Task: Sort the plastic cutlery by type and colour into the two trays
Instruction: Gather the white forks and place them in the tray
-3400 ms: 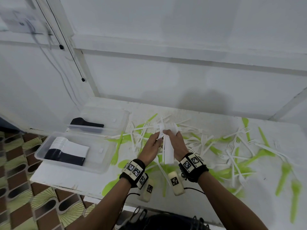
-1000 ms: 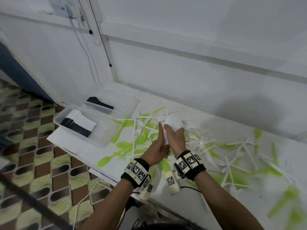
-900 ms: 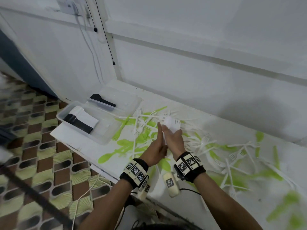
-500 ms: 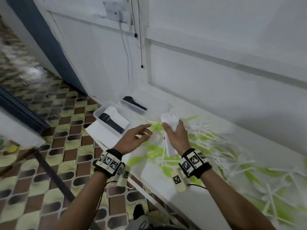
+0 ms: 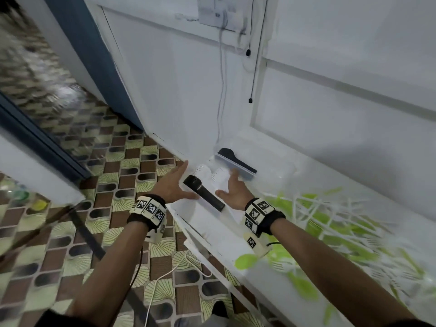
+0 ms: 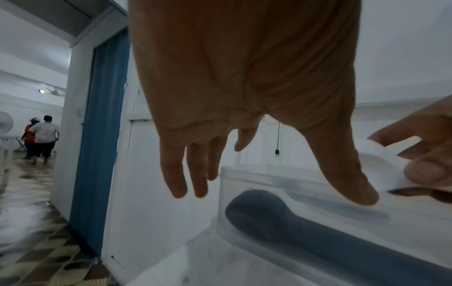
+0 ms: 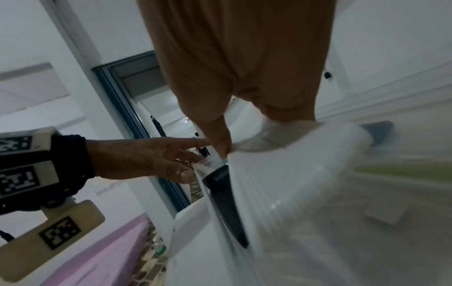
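A: Far left, the left hand hovers at the desk's left end, fingers spread and straight, holding nothing.

B: Just right of it, the near tray, a stack of black spoons lying in it beside white ones.

A: And the right hand is over that tray, fingers and thumb curled round a stack of white spoons.

B: Behind it, the far tray against the wall holds another black stack.

A: Further right, loose green and white cutlery lies scattered across the desk, blurred toward the right edge.
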